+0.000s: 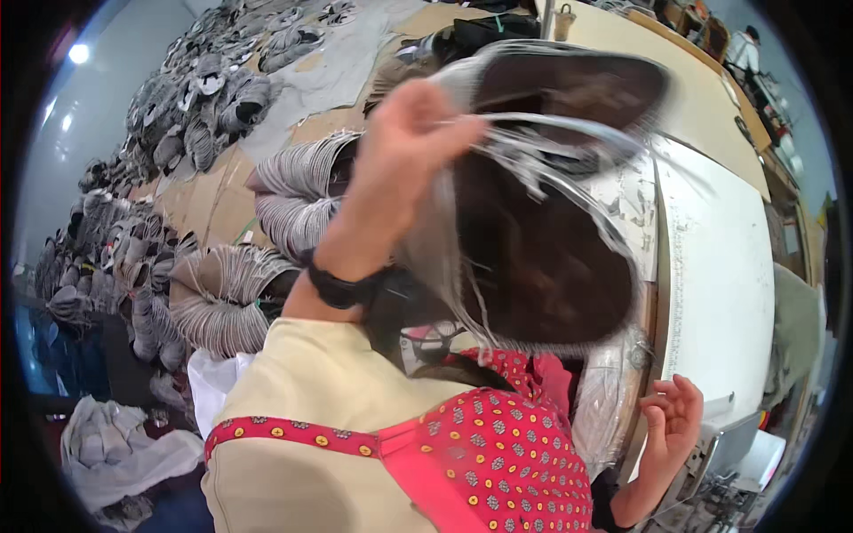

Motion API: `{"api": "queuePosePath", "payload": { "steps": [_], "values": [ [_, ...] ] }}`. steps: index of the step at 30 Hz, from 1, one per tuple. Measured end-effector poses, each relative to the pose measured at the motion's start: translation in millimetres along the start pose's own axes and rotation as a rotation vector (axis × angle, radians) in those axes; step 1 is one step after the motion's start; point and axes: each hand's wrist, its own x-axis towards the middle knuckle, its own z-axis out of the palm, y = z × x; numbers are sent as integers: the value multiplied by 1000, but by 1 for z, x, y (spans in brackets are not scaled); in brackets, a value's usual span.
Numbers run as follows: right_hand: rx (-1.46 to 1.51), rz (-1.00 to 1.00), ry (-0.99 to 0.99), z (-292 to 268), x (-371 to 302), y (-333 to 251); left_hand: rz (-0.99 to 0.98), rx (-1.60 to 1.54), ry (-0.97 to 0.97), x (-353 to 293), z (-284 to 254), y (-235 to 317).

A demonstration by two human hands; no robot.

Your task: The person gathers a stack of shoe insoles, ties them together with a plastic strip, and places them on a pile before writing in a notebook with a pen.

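My left hand (404, 147) is raised at the upper middle, its fingers closed on a pale tie strip (560, 123). From that strip hangs a bundle of curved dark brown fabric pieces (542, 253) with frayed whitish edges. Motion blurs both hand and bundle, and the bundle hides part of the table behind it. Away from it at the lower right, my right hand (673, 417) is held up with loosely curled fingers apart and nothing in them. It is nearest to the edge of the white table.
To the left stand tied stacks of similar pieces (227, 298), beside cardboard (204, 200) on the floor. Many grey bundles (213, 115) are heaped beyond. A white table (715, 266) runs along the right, with clear plastic wrap (609, 400) beside it. Another person (745, 53) stands far back.
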Motion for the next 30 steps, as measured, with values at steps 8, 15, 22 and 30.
{"api": "queuePosePath", "payload": {
  "steps": [8, 15, 22, 30],
  "values": [
    [-107, 132, 62, -24, 11, 15, 56, 194, 380, 134, -124, -121],
    [-112, 187, 134, -24, 13, 14, 32, 492, 437, 256, -157, -179],
    [-79, 218, 146, -30, 6, 22, -504, 140, 27, 319, -262, -280],
    [-138, 383, 314, -34, -40, 23, -673, 1155, -99, 216, -229, -404]
  ]
}}
